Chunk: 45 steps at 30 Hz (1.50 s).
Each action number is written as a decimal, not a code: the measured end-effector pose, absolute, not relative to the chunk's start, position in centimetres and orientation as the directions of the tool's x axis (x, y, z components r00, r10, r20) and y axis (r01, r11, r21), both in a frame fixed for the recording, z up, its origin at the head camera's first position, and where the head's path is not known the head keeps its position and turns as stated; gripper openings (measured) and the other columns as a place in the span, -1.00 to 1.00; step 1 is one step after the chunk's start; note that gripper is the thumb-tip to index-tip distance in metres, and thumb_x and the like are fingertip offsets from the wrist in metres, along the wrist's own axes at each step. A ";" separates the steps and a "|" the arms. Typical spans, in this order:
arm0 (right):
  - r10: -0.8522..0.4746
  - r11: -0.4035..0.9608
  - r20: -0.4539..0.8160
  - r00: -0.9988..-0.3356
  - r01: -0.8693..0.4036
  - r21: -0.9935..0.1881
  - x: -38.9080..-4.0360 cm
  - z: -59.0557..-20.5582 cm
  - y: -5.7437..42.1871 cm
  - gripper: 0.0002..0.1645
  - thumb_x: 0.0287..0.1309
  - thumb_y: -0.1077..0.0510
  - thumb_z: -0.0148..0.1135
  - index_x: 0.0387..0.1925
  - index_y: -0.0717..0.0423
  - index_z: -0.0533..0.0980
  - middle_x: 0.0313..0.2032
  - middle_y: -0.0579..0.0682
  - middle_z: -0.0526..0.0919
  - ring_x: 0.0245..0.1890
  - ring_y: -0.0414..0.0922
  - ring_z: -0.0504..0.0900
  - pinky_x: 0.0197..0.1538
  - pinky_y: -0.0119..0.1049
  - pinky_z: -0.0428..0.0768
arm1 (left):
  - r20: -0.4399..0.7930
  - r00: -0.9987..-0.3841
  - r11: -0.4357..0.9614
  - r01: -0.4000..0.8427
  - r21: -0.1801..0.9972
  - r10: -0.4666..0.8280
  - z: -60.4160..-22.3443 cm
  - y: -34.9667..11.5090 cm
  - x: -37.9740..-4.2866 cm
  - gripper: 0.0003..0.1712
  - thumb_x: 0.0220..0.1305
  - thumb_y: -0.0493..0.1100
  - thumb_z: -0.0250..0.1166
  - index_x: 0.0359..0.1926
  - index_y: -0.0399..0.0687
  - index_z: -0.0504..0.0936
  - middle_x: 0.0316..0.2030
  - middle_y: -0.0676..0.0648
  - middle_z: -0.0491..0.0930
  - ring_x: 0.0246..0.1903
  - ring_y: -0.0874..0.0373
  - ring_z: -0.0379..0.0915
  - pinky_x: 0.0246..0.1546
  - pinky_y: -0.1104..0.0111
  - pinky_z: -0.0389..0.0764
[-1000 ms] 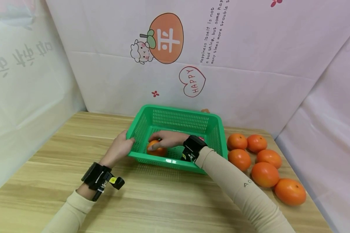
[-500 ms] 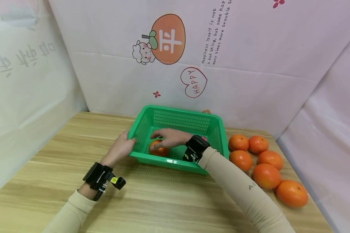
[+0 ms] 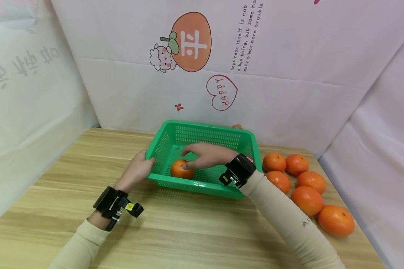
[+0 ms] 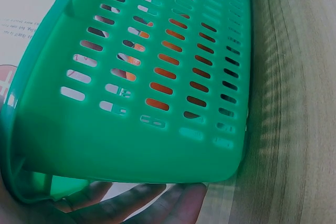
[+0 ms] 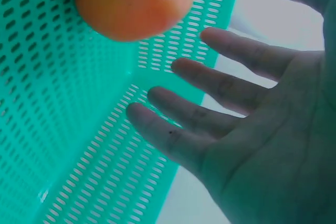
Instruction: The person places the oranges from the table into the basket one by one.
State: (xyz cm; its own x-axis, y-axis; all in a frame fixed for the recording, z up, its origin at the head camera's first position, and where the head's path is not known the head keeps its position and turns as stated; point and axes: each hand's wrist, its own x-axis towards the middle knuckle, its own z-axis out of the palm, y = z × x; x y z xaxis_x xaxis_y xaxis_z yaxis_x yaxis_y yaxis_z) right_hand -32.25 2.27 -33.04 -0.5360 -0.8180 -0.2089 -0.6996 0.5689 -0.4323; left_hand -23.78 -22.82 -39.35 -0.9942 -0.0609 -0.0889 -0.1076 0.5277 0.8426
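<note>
A green plastic basket with slotted walls stands on the table. My left hand grips its left rim; in the left wrist view the fingers lie at the outside of the basket's wall. One orange sits inside, towards the front left. Over the basket hovers my right hand, just right of that fruit and holding nothing. Its fingers are spread, and in the right wrist view there is a gap between the fingertips and the orange.
Several more oranges lie together on the table to the right of the basket, beside my right forearm. A printed white cloth hangs directly behind the basket, with further cloths at both sides. The wooden table extends in front.
My right hand has let go of the orange, lifted and drawn back to the right with its fingers spreading. The orange stays in the basket. My left hand keeps its grip on the rim.
</note>
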 end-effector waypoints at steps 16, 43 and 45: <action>-0.742 0.665 -0.202 -0.639 -0.663 -0.343 -30.7 -30.4 6.2 -0.37 0.48 -0.17 0.20 0.42 0.01 0.46 0.46 0.04 0.48 0.47 0.05 0.45 0.46 0.06 0.47 | -0.072 -0.996 0.529 -0.089 0.844 -0.052 -39.3 -22.9 -23.8 -0.38 0.56 -0.16 -0.09 0.52 -0.36 0.23 0.29 -0.39 0.49 0.09 -0.14 0.51 -0.02 0.21 0.57; -0.734 0.633 -0.057 -0.677 -0.651 -0.419 -28.3 -30.1 11.3 -0.37 0.50 -0.12 0.21 0.44 0.07 0.43 0.40 0.10 0.55 0.38 0.16 0.54 0.36 0.15 0.56 | -0.076 -0.995 0.506 -0.095 0.857 -0.057 -39.3 -22.7 -23.7 -0.36 0.57 -0.15 -0.08 0.55 -0.34 0.19 0.33 -0.39 0.47 0.09 -0.13 0.51 -0.08 0.27 0.54; -0.733 0.627 -0.049 -0.678 -0.646 -0.436 -28.3 -30.3 11.5 -0.37 0.50 -0.11 0.20 0.44 0.08 0.43 0.40 0.11 0.55 0.38 0.16 0.55 0.36 0.15 0.57 | -0.075 -0.995 0.504 -0.095 0.858 -0.060 -39.3 -22.7 -23.7 -0.35 0.57 -0.16 -0.08 0.56 -0.34 0.19 0.32 -0.39 0.47 0.07 -0.13 0.52 -0.12 0.29 0.54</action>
